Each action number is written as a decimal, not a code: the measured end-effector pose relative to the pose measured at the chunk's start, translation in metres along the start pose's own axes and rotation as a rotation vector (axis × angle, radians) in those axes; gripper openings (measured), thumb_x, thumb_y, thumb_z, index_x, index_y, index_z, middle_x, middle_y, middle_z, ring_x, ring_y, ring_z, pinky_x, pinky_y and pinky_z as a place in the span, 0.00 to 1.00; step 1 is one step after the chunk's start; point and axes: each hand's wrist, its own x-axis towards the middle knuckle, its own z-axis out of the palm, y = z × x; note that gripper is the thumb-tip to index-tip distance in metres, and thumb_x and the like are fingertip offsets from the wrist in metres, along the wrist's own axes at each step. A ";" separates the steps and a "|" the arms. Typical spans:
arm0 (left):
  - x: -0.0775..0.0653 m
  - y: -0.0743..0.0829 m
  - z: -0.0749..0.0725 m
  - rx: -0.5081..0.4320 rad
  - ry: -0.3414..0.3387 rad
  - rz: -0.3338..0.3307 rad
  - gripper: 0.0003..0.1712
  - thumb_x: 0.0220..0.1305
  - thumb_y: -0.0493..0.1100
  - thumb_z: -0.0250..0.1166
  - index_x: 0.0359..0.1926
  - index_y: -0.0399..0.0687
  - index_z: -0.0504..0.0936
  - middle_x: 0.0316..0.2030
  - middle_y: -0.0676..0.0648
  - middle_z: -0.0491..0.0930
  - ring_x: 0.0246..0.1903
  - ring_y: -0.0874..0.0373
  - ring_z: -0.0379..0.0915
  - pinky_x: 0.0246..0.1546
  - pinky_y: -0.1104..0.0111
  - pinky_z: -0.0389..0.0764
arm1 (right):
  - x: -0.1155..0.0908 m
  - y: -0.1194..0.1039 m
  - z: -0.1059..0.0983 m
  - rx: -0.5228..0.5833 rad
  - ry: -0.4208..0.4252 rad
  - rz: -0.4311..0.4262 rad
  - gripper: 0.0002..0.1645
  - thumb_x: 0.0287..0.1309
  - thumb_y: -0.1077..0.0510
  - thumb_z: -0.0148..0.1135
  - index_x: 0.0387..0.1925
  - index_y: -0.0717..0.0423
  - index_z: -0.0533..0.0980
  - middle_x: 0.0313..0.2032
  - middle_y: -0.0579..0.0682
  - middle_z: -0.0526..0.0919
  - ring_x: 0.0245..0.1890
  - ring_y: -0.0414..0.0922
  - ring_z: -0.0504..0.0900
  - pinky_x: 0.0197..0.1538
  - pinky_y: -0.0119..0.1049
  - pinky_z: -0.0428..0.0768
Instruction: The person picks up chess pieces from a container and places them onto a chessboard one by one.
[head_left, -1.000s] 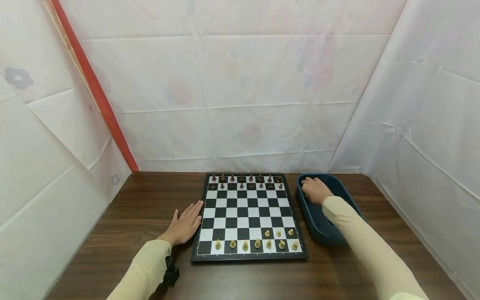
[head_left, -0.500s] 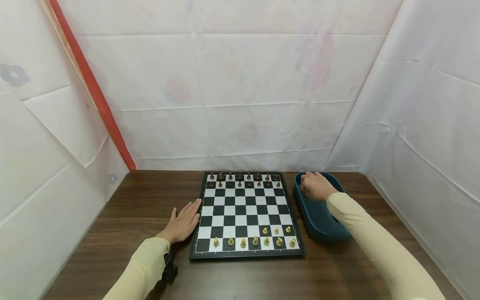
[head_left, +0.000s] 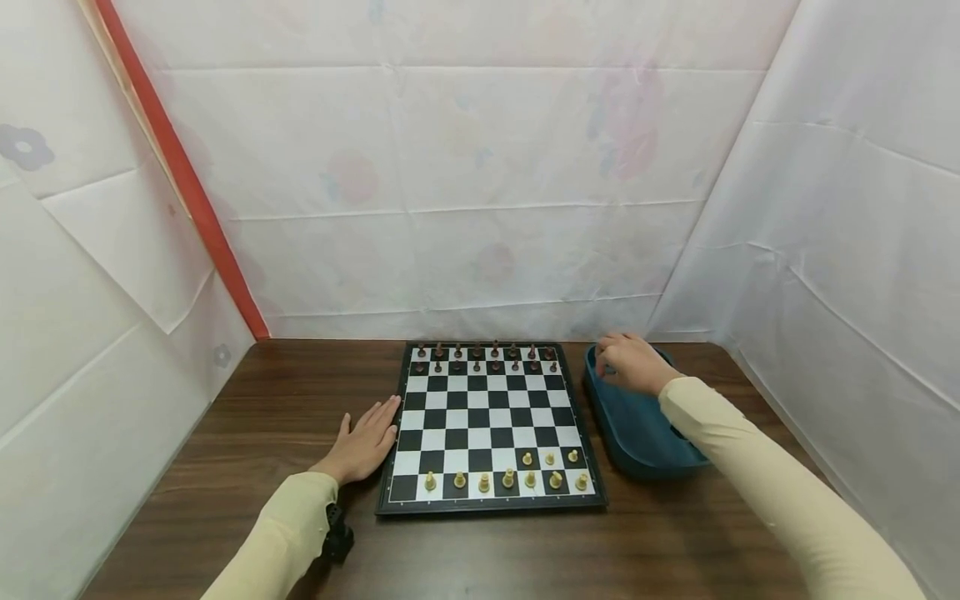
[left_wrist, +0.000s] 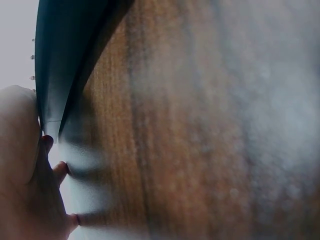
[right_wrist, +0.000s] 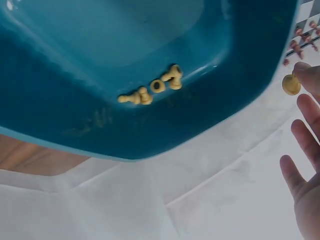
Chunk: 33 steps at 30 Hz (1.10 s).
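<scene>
Between the thumb and a fingertip, my right hand pinches a pale yellow chess piece; its round base shows in the right wrist view and the fingers cover its top. This hand is over the far end of a blue tray. Several more yellow chess pieces lie inside the tray. My left hand rests with straight fingers against the left edge of a chessboard. In the left wrist view, fingers touch the table by the board's dark side. Nothing is gripped by that hand.
Along the board's near side stand several yellow pieces, with three yellow pawns ahead of them at the right. Two rows of dark reddish pieces line the far side. White sheeting hangs behind the wooden table.
My right hand has lifted up out of the tray's far end, bringing out the yellow chess piece. The left hand keeps its place at the board's edge. The head view has shifted slightly.
</scene>
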 end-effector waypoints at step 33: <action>0.004 0.005 0.002 -0.017 0.012 0.006 0.31 0.75 0.46 0.41 0.74 0.41 0.50 0.72 0.39 0.51 0.70 0.39 0.44 0.60 0.33 0.34 | 0.071 -0.145 -0.002 0.045 0.004 -0.406 0.03 0.54 0.54 0.68 0.30 0.42 0.86 0.38 0.38 0.77 0.43 0.39 0.72 0.50 0.36 0.71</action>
